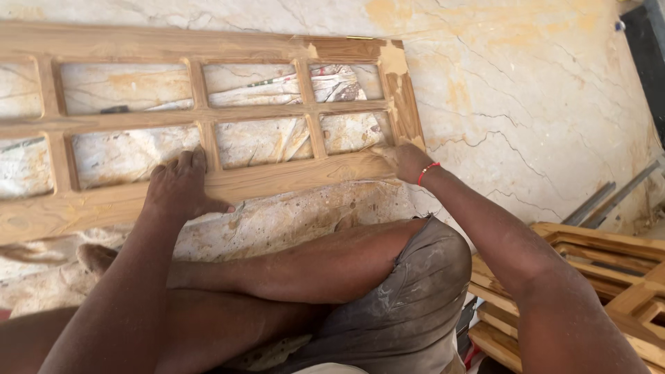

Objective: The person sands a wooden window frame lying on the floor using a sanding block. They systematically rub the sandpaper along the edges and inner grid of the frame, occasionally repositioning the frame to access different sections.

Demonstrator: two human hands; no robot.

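Head view: wooden window frame [208, 125], gridded, lying flat on the marble floor [526, 90], long axis left to right, just ahead of the seated person's knees. Left hand [181, 185] spread flat, palm down on the near rail, grasping nothing. Right hand [407, 162] nearer the frame's right end, fingers curled against the rail there; whether it pinches anything cannot be told.

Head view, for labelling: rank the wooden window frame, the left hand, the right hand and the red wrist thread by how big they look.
1. wooden window frame
2. left hand and right hand: alike, so unranked
3. red wrist thread
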